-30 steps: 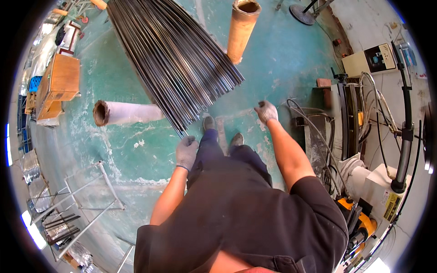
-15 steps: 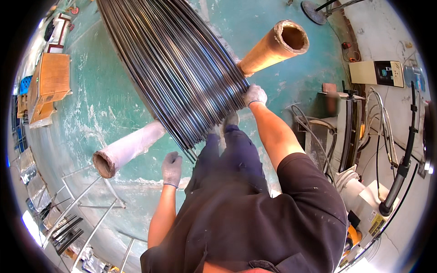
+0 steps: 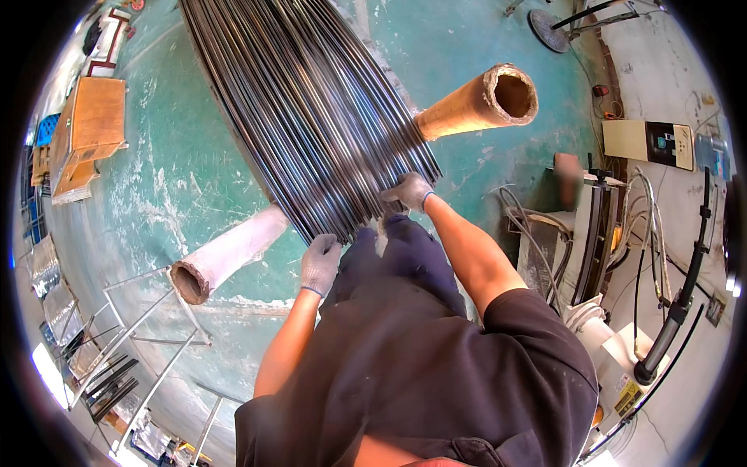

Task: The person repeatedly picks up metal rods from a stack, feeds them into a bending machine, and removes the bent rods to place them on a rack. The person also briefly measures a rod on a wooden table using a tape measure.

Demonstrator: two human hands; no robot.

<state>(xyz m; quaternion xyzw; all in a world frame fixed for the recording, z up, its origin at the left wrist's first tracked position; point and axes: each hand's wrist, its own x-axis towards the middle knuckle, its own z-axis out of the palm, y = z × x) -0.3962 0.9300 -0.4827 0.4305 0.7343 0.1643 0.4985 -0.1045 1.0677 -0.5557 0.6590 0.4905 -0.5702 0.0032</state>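
Note:
A wide bundle of long, thin, dark metal rods (image 3: pixel 319 124) stretches away from me, its near ends in front of my legs. My right hand (image 3: pixel 408 191), in a pale knit glove, reaches across the near ends at the bundle's right side with its fingers extended to the left. At the bundle's near left corner, my gloved left hand (image 3: pixel 320 263) is up against the rod ends, fingers slightly bent and not wrapped round a rod. Under the rods, a thick cardboard tube shows on both sides: a brown end (image 3: pixel 467 105) at right and a whitish, wrapped end (image 3: pixel 233 249) at left.
At left stand a metal tube frame (image 3: pixel 159 342) and a wooden cabinet (image 3: pixel 97 117). Machinery with hoses (image 3: pixel 599 233) and a cream-and-black box (image 3: pixel 646 144) line the right wall. A round metal base (image 3: pixel 548 31) stands on the green floor at the far right.
My left hand has moved up and right to the rod ends. My right hand has shifted from the bundle's right edge, down and left, onto the near ends.

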